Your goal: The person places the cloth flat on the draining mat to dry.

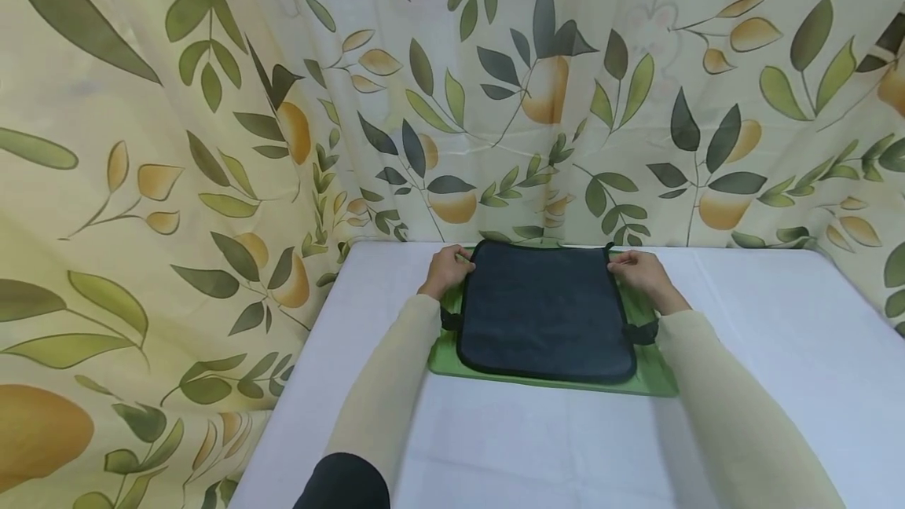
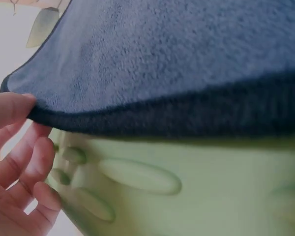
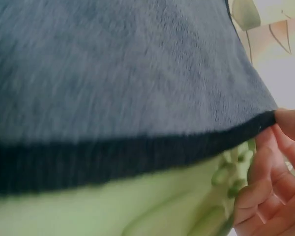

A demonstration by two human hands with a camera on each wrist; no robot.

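Note:
A square dark mat point(image 1: 544, 313) with black edging and rounded corners is spread above a green board point(image 1: 657, 375). From close up in the left wrist view, the mat point(image 2: 177, 59) has a fuzzy grey-blue surface. My left hand point(image 1: 448, 269) pinches its far left edge near the corner between thumb and fingers. On the opposite side, my right hand point(image 1: 642, 277) pinches the far right corner, where a small black loop sticks up. Below the mat in both wrist views, the green board point(image 3: 152, 216) shows oval, leaf-like shapes. Most of the board is hidden by the mat.
The board lies near the far edge of a white-covered table point(image 1: 778, 336). A curtain point(image 1: 495, 100) with leaves and orange fruit hangs behind the table and along its left side. Black bands point(image 1: 641, 332) circle both wrists.

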